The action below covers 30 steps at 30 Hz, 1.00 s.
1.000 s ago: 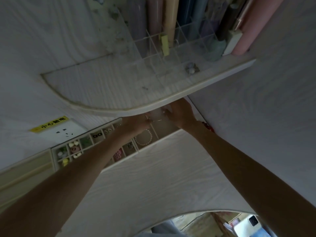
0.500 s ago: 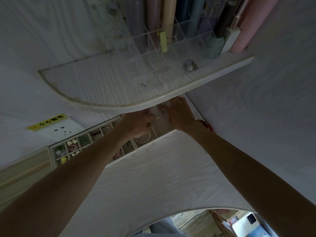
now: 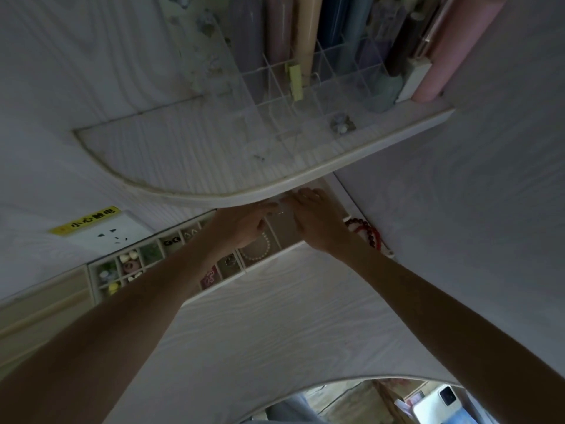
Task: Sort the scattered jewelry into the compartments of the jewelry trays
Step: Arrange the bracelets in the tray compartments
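- Head view: both hands are reached to the far end of the jewelry tray (image 3: 146, 264), just under the edge of a curved shelf (image 3: 214, 195).
- The left hand (image 3: 241, 228) is held over the tray, above the compartment where a pearl bracelet (image 3: 256, 252) lies in a ring; its fingers are curled, but it cannot be told if something is pinched by them.
- The right hand (image 3: 318, 221) is placed beside it over the end compartment; its fingertips (image 3: 301, 197) are partly hidden by the shelf edge, so their state cannot be told for sure. A small thin bright thing is seen between the two hands, too small to be named.
- A red bead bracelet (image 3: 365, 232) lies on the table (image 3: 275, 325) just beside the right wrist, outside the tray; it is judged to be not yet sorted.
- Small pieces are already kept in the little compartments to the left.
- Judgement for the step: the piece should be lowered flat into a free compartment, and let go only when it is fully inside the walls, so that it is not caught on a divider.
- The pearl bracelet should not be disturbed by the left hand.
- Care is needed under the shelf, because the view there is dark and partly blocked.
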Tool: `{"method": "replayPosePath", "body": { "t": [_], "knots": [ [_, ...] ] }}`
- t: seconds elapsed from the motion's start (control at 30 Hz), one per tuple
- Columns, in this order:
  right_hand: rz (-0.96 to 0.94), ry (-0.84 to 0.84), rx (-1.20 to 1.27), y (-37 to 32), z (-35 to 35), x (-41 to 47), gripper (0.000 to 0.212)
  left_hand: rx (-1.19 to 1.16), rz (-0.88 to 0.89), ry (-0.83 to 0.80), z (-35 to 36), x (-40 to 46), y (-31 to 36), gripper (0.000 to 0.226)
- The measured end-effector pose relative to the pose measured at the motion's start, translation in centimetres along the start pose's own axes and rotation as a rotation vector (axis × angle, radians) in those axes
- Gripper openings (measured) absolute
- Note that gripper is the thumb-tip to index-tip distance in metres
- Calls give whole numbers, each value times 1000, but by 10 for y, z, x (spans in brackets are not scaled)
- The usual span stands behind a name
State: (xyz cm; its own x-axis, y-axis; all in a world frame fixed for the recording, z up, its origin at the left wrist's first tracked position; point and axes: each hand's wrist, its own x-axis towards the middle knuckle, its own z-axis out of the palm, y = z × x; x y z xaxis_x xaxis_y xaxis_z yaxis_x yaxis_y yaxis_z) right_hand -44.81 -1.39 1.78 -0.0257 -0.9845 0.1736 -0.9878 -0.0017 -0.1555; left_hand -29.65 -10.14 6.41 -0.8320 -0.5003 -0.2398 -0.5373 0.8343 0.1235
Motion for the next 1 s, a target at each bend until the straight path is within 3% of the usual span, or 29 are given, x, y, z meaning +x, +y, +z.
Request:
{"method": "replayPosePath", "body": {
  "t": [0.23, 0.53, 0.8, 0.9, 1.0],
  "knots": [
    [-36, -142, -120, 5, 1, -4, 43, -15, 39, -92, 2, 7, -9, 42],
    [-26, -138, -108, 4, 0, -1, 31, 32, 87, -26, 0, 5, -4, 47],
    [-41, -208, -98, 4, 0, -3, 35, 42, 60, -47, 2, 5, -6, 46],
    [-71, -160, -4, 7, -9, -5, 44, -11, 42, -3, -2, -2, -3, 47],
    [-11, -27, 138, 16, -40, -21, 45, -63, 43, 161, -7, -14, 6, 43]
  ]
}}
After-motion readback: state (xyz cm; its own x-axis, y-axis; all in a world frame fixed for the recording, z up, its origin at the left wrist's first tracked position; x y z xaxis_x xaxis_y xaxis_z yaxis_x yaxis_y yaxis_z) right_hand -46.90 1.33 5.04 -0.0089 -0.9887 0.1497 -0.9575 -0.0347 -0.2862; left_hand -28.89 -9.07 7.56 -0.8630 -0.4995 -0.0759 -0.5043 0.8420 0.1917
